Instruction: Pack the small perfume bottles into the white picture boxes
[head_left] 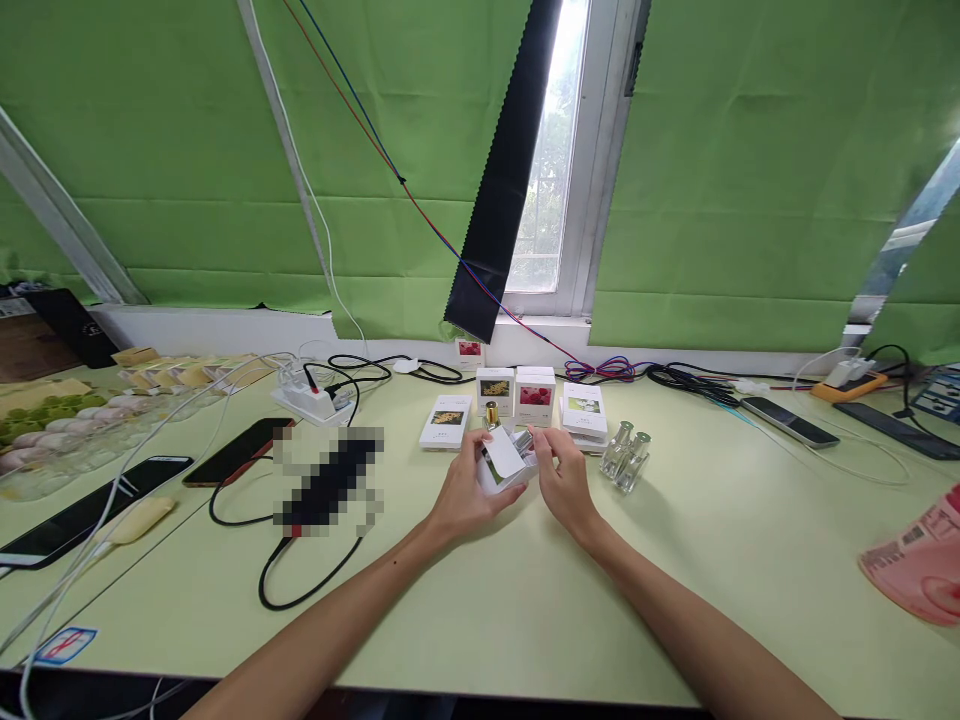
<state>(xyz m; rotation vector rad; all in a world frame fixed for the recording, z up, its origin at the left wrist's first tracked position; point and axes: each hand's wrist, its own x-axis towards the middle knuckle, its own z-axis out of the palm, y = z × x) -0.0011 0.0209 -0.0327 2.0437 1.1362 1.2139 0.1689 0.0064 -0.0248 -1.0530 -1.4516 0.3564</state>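
The left hand [466, 492] grips a small white carton [501, 462] from below and from the side, with its flap raised toward the camera; this grip keeps the carton's mouth turned to the opposite hand. The right hand [564, 482] is closed in a pinch on a small clear bottle [523, 442] with a metallic part, held at the carton's open end; how far the bottle sits inside the carton cannot be determined, because the fingers cover the joint. Both hands work just above the pale green table [525, 600], near its middle, so the forearms can rest on the surface. Just behind the hands stands a row of boxes: a flat box with a yellow picture [445, 420], an upright box with a dark picture [495, 389], a box with a red picture [535, 394] and a box with a pale green picture [584, 408]. Their printed faces are turned toward the person, which keeps the variants readable. A gold-capped bottle [492, 413] stands between the boxes and the hands. Two empty glass bottles [626, 458] stand upright just to the right of the right hand, within easy reach. Phones [97, 505] and black cables [300, 590] lie well apart on the left, outside the working area.
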